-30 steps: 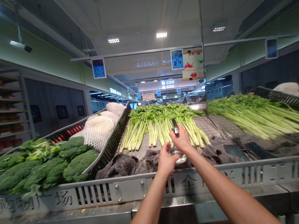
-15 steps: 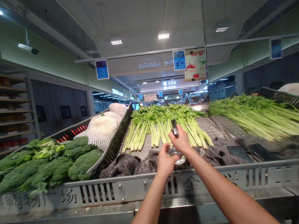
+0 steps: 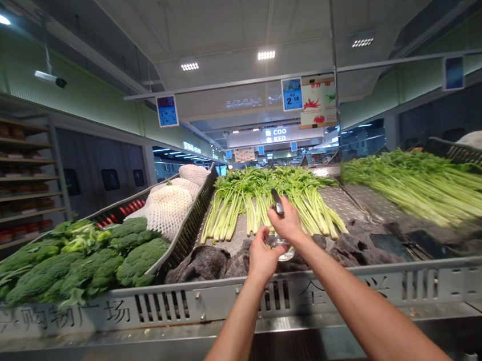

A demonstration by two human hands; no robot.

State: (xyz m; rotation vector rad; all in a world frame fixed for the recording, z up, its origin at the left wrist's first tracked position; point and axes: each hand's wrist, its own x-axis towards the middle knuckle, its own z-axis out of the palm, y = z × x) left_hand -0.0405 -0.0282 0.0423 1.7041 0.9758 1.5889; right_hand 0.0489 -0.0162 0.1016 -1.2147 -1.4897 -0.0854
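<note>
Both arms reach forward over a metal produce stand. My right hand (image 3: 287,222) is closed round a dark narrow tool (image 3: 276,201) whose tip sticks up above the fingers. My left hand (image 3: 263,256) curls round a small clear glass-like container (image 3: 283,252) just below the right hand. What the container holds is hidden. Behind the hands lie bunches of long green stalks (image 3: 264,201) on a perforated metal tray, with dark crumpled cloths (image 3: 206,263) in front of them.
Broccoli heads (image 3: 81,263) fill the left bin, with net-wrapped white vegetables (image 3: 166,206) behind. More green stalks (image 3: 426,184) lie at the right. A slotted metal rail (image 3: 108,312) fronts the stand. Price signs (image 3: 292,93) hang overhead; shelves (image 3: 4,182) line the left wall.
Both hands have lifted a little with the tool and container. The view has shifted slightly to the left and up.
</note>
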